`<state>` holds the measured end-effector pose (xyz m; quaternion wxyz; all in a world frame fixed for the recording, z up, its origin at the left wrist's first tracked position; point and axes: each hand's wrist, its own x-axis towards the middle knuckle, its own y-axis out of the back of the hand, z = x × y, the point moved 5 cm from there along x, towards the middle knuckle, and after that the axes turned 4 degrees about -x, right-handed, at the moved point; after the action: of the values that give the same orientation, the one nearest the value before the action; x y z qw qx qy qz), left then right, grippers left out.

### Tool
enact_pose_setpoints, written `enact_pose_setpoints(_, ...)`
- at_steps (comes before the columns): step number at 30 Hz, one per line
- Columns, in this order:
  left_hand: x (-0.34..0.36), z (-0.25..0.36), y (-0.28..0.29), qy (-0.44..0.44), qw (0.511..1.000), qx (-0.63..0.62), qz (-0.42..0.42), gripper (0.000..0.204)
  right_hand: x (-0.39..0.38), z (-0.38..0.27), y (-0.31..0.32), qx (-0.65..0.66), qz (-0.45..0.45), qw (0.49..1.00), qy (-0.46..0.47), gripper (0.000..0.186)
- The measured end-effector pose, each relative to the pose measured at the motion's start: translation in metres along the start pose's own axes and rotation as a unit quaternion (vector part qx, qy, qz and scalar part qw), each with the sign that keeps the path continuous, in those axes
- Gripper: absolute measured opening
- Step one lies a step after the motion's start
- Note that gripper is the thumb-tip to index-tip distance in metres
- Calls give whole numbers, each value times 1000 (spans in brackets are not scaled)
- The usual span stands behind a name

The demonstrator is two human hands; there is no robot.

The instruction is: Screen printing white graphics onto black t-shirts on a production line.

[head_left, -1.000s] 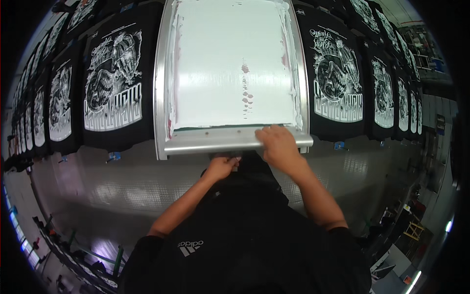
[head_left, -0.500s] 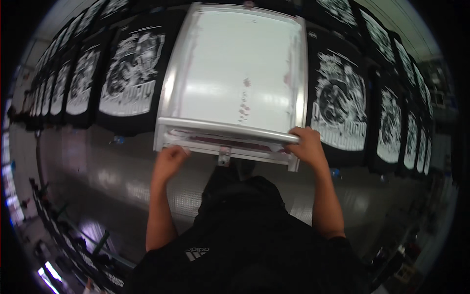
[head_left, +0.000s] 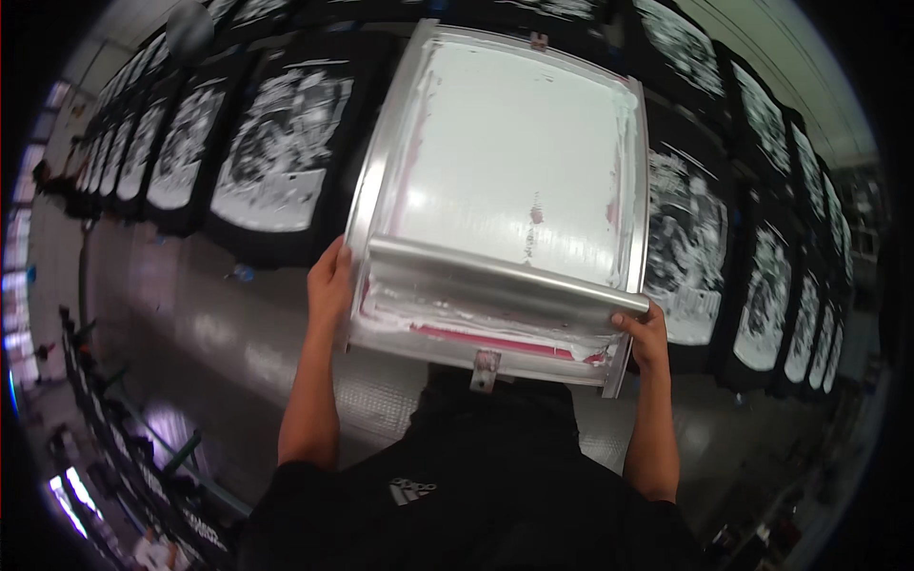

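A silver screen printing frame [head_left: 376, 181] with a pale mesh [head_left: 514, 143] is held up in front of my body, tilted a little to the right. Across its near part lies a metal squeegee [head_left: 505, 273], with white ink [head_left: 476, 324] smeared below it along a pink-red strip. My left hand [head_left: 329, 276] grips the frame's left rail near the front corner, its fingertips partly hidden. My right hand [head_left: 649, 335] closes round the right rail, with its thumb against the squeegee's right end. A metal bracket [head_left: 485, 369] sits on the near edge.
Black garments with white prints [head_left: 281, 152] lie in rows to the left, and more printed black garments [head_left: 687, 238] lie to the right and behind. Grey floor [head_left: 228, 314] runs below them. A rack-like row with green bars [head_left: 181, 452] stands at the lower left.
The frame has come nearer to me and to the right, turning slightly. My left hand has gone from the near left corner to the left rail; my right hand has shifted to the right rail.
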<state>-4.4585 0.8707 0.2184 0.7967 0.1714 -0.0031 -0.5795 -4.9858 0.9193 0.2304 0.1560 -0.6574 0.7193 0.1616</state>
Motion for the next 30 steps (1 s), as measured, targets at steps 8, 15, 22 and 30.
enact_pose_setpoints(8,-99,-4,-207,27,994,-66,-83,45,-54,8,230,-36,62,997,17,31)
enact_pose_setpoints(15,-167,19,-326,20,998,-38,-51,44,-44,40,368,-22,63,998,5,32)
enact_pose_setpoints(22,-188,23,-347,19,1000,2,-17,44,-28,50,410,-28,62,997,-22,42)
enact_pose_setpoints(30,-155,-1,-359,8,999,-51,-13,43,6,60,402,-49,14,998,22,37)
